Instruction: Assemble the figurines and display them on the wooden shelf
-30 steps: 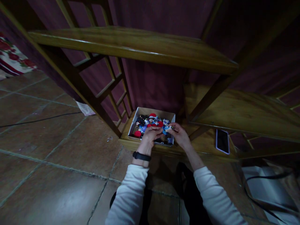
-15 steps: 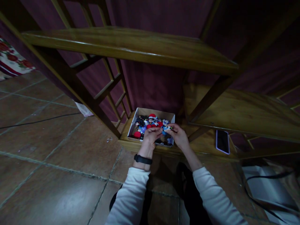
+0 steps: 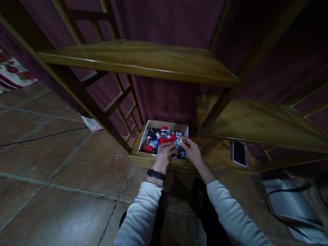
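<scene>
A shallow cardboard box (image 3: pixel 146 135) full of small red, blue and black toy figurines (image 3: pixel 164 134) sits on the low wooden shelf. Over its front right part, my right hand (image 3: pixel 192 149) pinches a small blue and white figurine (image 3: pixel 179 141) between thumb and fingers. My left hand (image 3: pixel 165 151) meets it from the other side, its fingertips closed at the figurine's left edge. Whether the left fingers grip the same figurine or only touch it is hard to make out. A black band circles my left wrist.
A phone (image 3: pixel 239 153) lies on the shelf to the right. An upper wooden shelf board (image 3: pixel 138 61) juts out above the box, with slanted posts on both sides. Dark cables and a pale grey object (image 3: pixel 287 198) are on the floor at right.
The view has shifted slightly. Both hands stay over the box, drawn a little closer together around the blue and white figurine.
</scene>
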The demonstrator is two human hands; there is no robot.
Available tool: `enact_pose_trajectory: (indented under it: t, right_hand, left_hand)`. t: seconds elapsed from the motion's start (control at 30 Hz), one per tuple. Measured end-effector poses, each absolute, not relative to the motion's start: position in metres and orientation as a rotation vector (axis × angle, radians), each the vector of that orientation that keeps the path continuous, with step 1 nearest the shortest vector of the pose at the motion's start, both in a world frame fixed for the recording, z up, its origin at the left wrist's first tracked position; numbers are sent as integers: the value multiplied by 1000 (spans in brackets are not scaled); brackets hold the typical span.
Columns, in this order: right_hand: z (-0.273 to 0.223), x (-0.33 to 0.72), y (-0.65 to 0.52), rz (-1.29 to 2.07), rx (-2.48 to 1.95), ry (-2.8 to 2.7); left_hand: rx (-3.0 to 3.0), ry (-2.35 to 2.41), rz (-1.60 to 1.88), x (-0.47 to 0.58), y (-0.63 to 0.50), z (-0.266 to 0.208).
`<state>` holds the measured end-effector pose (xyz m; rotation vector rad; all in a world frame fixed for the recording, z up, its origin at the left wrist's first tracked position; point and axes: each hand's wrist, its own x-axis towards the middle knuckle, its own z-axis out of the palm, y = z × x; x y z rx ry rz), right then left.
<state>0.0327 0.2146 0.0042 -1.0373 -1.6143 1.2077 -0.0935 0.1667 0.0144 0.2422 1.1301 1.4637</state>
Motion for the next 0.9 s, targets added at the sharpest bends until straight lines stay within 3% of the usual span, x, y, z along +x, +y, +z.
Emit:
enact_pose_trajectory:
  t: [0.9]
  right_hand:
    - [2,32,204,1383,-968,-1435]
  left_hand:
    - [115,1067,1388,-94,159,12]
